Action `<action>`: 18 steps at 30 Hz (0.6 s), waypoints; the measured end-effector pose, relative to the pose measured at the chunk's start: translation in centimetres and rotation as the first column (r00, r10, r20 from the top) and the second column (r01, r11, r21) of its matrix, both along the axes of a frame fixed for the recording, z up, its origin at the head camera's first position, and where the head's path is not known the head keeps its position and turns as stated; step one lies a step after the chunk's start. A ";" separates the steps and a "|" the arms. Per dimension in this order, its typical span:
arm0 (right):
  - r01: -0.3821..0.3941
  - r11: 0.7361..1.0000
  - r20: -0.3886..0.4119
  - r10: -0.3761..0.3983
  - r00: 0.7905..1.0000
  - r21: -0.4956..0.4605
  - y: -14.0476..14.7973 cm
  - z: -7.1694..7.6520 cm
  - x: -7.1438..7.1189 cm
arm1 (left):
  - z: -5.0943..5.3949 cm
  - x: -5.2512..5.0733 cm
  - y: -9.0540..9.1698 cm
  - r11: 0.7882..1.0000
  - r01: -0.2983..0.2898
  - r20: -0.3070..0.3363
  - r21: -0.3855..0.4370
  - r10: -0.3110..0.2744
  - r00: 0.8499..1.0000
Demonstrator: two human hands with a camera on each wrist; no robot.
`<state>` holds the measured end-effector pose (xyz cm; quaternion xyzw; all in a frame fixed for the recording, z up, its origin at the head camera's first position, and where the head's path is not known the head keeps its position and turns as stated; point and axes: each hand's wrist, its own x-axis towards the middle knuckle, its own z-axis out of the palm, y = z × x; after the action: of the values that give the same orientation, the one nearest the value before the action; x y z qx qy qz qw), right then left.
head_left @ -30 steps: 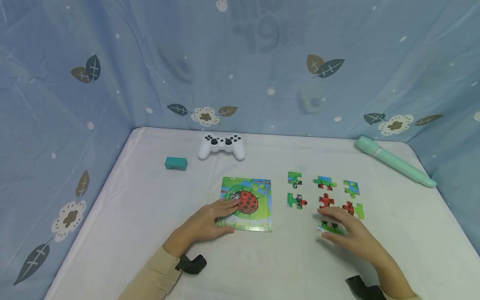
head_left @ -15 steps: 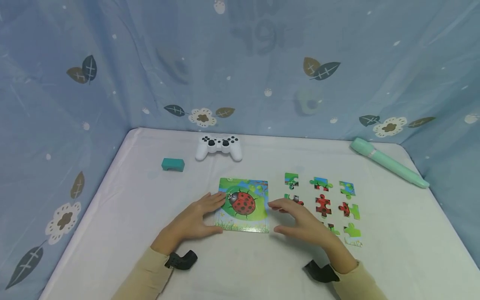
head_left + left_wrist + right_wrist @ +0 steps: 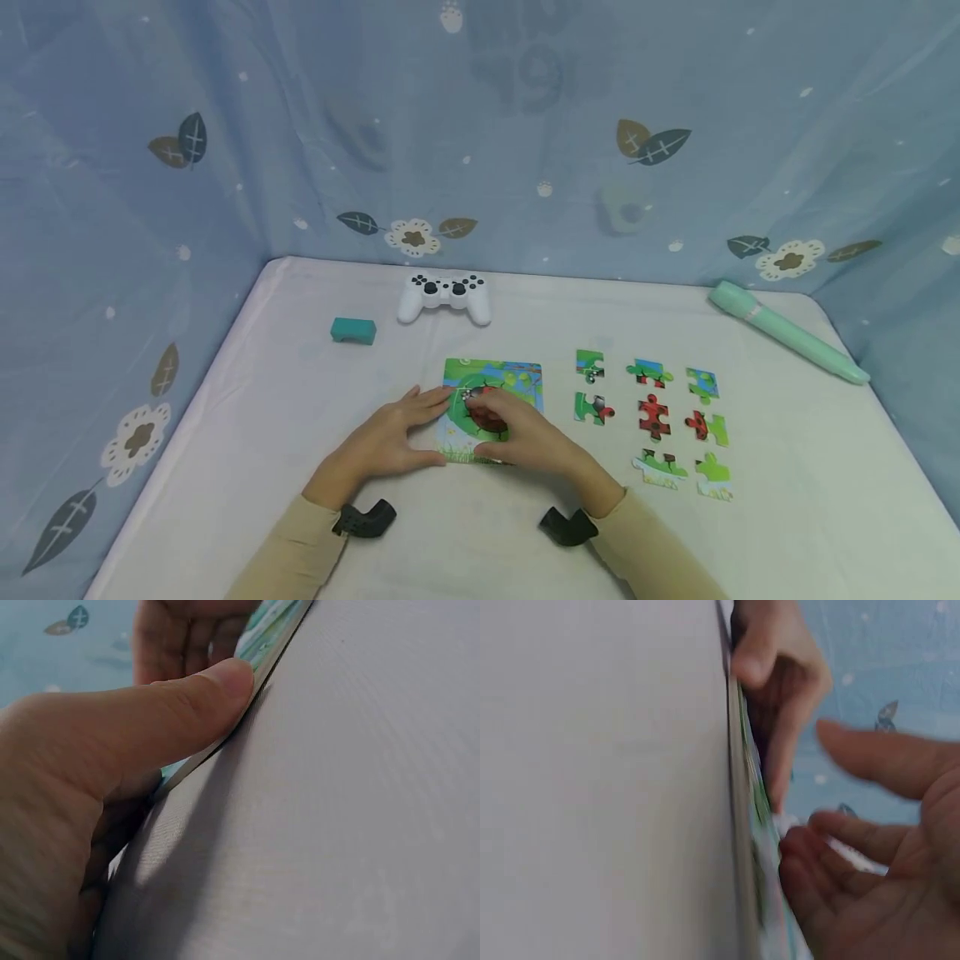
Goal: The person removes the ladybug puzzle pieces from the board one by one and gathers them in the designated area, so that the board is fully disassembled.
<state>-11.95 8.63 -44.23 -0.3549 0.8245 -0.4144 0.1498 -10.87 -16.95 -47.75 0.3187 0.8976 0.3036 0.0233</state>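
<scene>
A square ladybug puzzle board (image 3: 465, 442) lies flat on the white tablecloth. At its left side rests my left hand (image 3: 382, 442), fingers spread on the left edge and thumb at the near edge. The left wrist view shows that thumb (image 3: 187, 705) against the board's edge. Over the middle of the picture is my right hand (image 3: 532, 433), covering part of the ladybug. In the right wrist view its fingertips (image 3: 799, 851) are bent near the board's surface, with the thumb apart. Several loose jigsaw pieces (image 3: 654, 418) lie in rows to the right.
A white game controller (image 3: 444, 298) and a teal block (image 3: 353, 330) lie behind the board. Toward the back right rests a long mint-green tapered object (image 3: 791, 333). Patterned blue fabric (image 3: 480, 150) hangs behind and beside the table.
My right hand has moved left from over the loose pieces onto the board. My left hand has drawn back from the board's picture to its left edge.
</scene>
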 end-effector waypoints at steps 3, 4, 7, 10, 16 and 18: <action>0.025 0.998 -0.036 -0.023 0.999 0.059 -0.6 -0.9 0.0 | 0.0 0.0 0.0 1.000 -0.011 0.020 -0.006 0.011 1.000; 0.034 0.997 -0.042 -0.031 0.999 0.072 -0.8 -1.2 0.1 | 0.0 0.0 0.0 1.000 -0.011 0.026 -0.009 0.012 1.000; 0.070 0.993 -0.054 -0.065 0.996 0.098 -1.0 -1.8 0.5 | 0.2 0.0 0.0 1.000 -0.008 0.032 -0.015 0.008 0.999; 0.092 0.992 -0.075 -0.085 0.994 0.092 -1.2 -2.0 0.7 | 0.2 0.0 0.0 1.000 -0.001 0.020 -0.014 0.001 1.000; 0.104 0.992 -0.151 -0.091 0.984 0.076 -1.4 -2.4 0.8 | 0.1 0.0 0.1 1.000 -0.014 0.018 -0.001 0.014 1.000; 0.110 0.991 -0.151 -0.097 0.984 0.076 -1.4 -2.4 0.9 | 0.1 0.0 0.1 1.000 -0.017 0.023 0.004 0.017 1.000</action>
<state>-11.10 7.21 -46.65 -0.3345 0.8673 -0.3596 0.0817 -10.83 -16.81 -47.68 0.3077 0.8994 0.3091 0.0305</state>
